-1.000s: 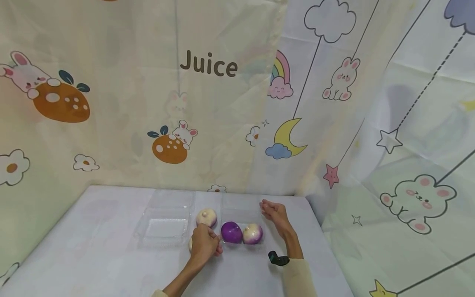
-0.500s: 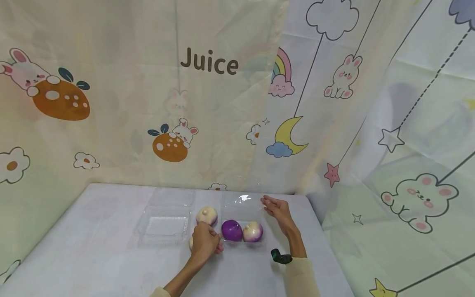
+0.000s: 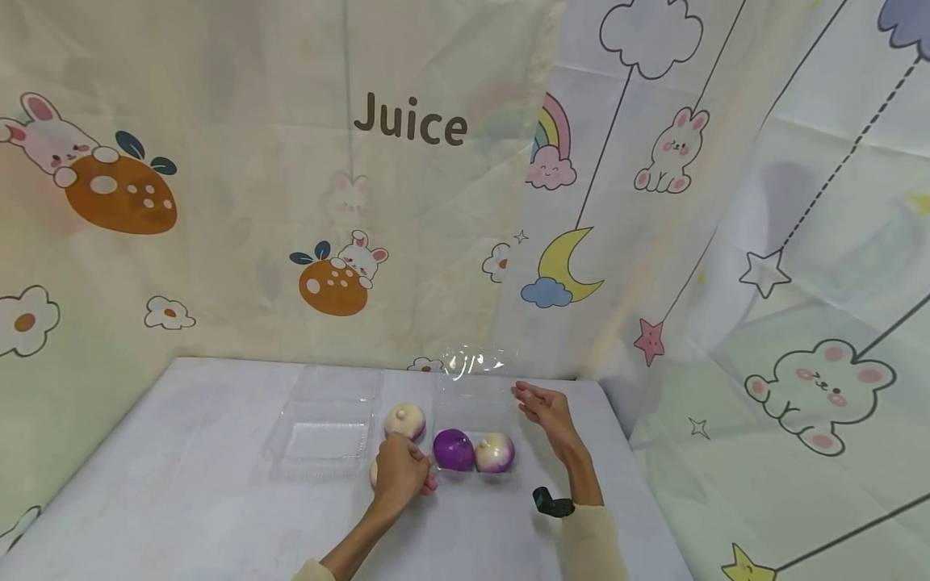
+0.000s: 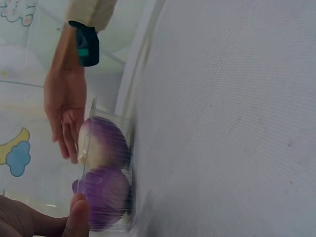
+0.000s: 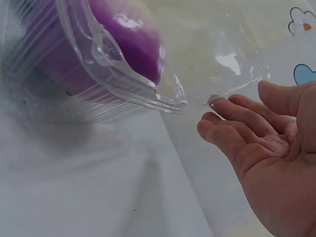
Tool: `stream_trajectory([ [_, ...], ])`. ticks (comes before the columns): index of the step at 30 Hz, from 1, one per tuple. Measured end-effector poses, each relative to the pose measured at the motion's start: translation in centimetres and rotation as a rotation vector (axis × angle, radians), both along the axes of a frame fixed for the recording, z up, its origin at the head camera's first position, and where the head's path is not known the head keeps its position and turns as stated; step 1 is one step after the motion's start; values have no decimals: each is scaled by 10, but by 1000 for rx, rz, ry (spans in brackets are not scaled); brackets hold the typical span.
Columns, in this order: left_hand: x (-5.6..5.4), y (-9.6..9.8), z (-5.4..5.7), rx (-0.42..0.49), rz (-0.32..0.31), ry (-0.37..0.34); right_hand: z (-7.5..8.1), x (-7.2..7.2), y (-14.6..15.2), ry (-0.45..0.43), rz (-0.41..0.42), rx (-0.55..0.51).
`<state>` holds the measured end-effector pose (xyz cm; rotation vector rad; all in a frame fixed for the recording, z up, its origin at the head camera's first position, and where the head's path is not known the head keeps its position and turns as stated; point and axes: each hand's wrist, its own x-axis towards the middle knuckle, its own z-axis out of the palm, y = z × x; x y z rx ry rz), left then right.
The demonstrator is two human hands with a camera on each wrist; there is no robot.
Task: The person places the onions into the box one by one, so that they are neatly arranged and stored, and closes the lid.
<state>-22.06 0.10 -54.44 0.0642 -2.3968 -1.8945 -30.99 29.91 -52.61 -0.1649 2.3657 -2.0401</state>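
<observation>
A clear plastic clamshell box (image 5: 123,94) holds two turnips, one deep purple (image 3: 454,450) and one white and purple (image 3: 495,453). Its hinged lid (image 3: 474,393) tilts up at the back, catching the light. My left hand (image 3: 401,474) pinches the box's left edge, thumb (image 4: 77,217) at the rim in the left wrist view. At the lid's right side, my right hand (image 3: 546,418) touches the edge with extended fingertips (image 5: 217,100). Another turnip (image 3: 404,421) sits on the table just beyond my left hand, and a pale one (image 3: 374,474) is mostly hidden behind that hand.
To the left lies a second clear clamshell box (image 3: 327,444), lid folded back, on the white table (image 3: 182,484). Printed fabric (image 3: 240,266) hangs behind the table and along its right side. A black strap device (image 3: 553,503) is on my right wrist.
The lid of the turnip box has swung up from lying back, its glints now higher near the table's far edge. My right hand has shifted slightly; my left hand stays in place.
</observation>
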Motion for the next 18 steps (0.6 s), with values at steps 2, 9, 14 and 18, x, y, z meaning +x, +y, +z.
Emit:
stream_trajectory([
  [2, 1, 0, 0, 0, 2, -4, 0, 1, 1, 3, 0, -6],
  [9, 3, 1, 2, 19, 6, -14, 0, 4, 4, 44, 1, 36],
  [14, 3, 0, 3, 22, 9, -7, 1, 7, 7, 55, 2, 54],
  [18, 2, 1, 2, 14, 2, 2, 3, 10, 10, 59, 17, 57],
])
